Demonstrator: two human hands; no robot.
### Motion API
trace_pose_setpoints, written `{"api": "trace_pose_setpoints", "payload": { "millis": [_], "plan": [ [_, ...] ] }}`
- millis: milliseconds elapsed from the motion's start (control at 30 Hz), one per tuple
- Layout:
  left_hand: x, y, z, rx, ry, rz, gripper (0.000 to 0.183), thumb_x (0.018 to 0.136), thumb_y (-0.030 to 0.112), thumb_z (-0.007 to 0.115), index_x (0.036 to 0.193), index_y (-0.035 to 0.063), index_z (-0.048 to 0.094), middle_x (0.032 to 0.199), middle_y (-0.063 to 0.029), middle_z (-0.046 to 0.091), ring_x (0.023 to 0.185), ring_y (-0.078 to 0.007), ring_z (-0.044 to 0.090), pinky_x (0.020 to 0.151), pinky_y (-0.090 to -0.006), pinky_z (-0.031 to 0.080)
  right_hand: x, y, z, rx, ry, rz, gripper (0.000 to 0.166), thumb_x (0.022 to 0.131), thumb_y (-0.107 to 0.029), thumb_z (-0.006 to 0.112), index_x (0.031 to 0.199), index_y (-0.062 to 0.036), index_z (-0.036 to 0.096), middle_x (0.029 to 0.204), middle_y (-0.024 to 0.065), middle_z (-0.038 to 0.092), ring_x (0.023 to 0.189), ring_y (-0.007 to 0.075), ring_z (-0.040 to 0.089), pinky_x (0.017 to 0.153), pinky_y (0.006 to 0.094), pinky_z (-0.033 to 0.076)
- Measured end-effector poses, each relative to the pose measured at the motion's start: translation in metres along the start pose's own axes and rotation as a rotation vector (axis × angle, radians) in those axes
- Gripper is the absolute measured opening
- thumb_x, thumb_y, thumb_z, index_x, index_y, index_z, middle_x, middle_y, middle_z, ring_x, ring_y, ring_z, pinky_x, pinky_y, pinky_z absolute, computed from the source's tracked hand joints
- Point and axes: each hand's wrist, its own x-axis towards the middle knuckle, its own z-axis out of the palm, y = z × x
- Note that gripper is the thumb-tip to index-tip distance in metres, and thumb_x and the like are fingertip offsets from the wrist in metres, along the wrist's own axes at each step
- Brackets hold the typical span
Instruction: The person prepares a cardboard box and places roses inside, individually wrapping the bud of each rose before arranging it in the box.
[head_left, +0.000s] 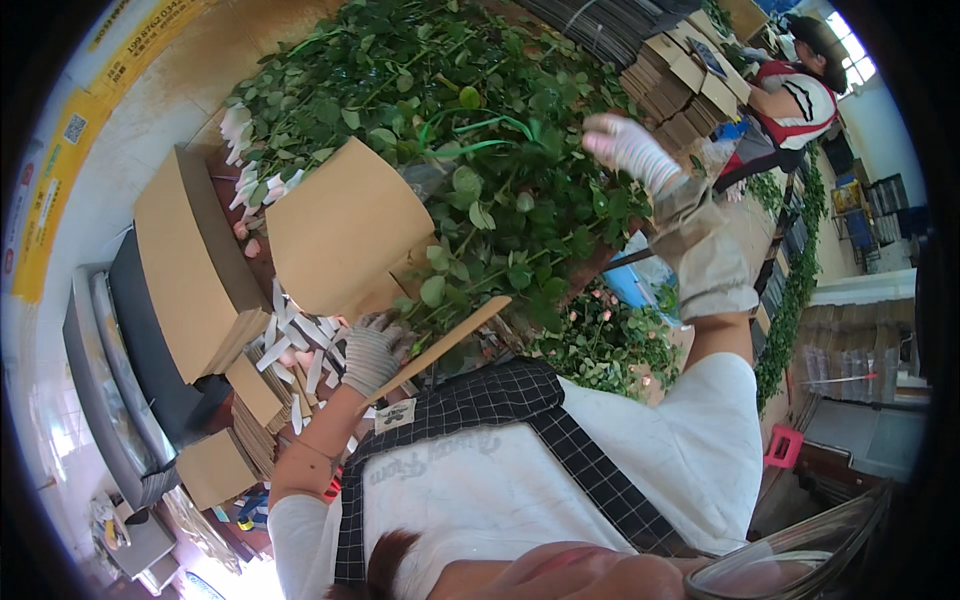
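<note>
My left hand (373, 354), in a striped knit glove, is low beside the near edge of a bent cardboard sheet (349, 225). Its fingers are near leafy stems, and whether they grip anything is unclear. A narrow cardboard edge (442, 346) slants up just right of that hand. White paper strips (304, 341) and a few pale pink flower heads lie left of it. My right hand (626, 146), in a striped glove with a fabric sleeve, is raised with nothing visible in it. Beneath and beside it spreads a large heap of rose stems (450, 82). A loop of green strapping (480, 139) lies on the leaves.
Stacked cardboard pieces (247, 390) and a tall cardboard stack (187, 262) stand at the left. More pink roses (604, 337) are low at the right, by a blue plastic wrap (634, 277). A co-worker (795, 97) is beside folded cartons (679, 82). A pink stool (784, 446) stands right.
</note>
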Motion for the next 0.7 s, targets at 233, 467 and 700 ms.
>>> {"api": "trace_pose_setpoints", "payload": {
  "millis": [233, 467, 700],
  "plan": [
    [0.005, 0.005, -0.005, -0.031, 0.014, 0.024, 0.021, 0.076, 0.026, 0.065, 0.083, 0.006, 0.064, 0.109, -0.014, 0.062, 0.099, -0.0343, 0.055, 0.086, -0.0459, 0.043, 0.02, -0.004, 0.034, -0.6, -0.006, 0.121, 0.036, 0.084, -0.019, 0.062, 0.119, -0.0081, 0.059, 0.098, 0.0143, 0.066, 0.086, 0.0248, 0.063, 0.079, 0.0376, 0.049],
    [0.0, -0.002, 0.0, -0.045, -0.096, 0.023, 0.019, 0.071, 0.025, 0.065, 0.087, 0.0188, 0.071, 0.112, -0.015, 0.061, 0.103, -0.0353, 0.055, 0.089, -0.0461, 0.041, 0.069, -0.017, 0.057, -0.659, 0.094, -0.085, 0.061, 0.08, -0.036, 0.067, 0.131, -0.0071, 0.048, 0.128, 0.0207, 0.052, 0.11, 0.0314, 0.057, 0.092, 0.0415, 0.044],
    [0.01, 0.008, -0.013, -0.035, -0.143, -0.023, 0.026, 0.073, 0.029, 0.067, 0.085, 0.0057, 0.066, 0.109, -0.0171, 0.061, 0.104, -0.0343, 0.055, 0.09, -0.0466, 0.041, 0.115, 0.002, -0.01, 0.188, 0.125, 0.154, 0.032, 0.078, -0.02, 0.073, 0.103, -0.0008, 0.066, 0.081, 0.0076, 0.067, 0.061, 0.0164, 0.063, 0.049, 0.0304, 0.048]
  ]
}}
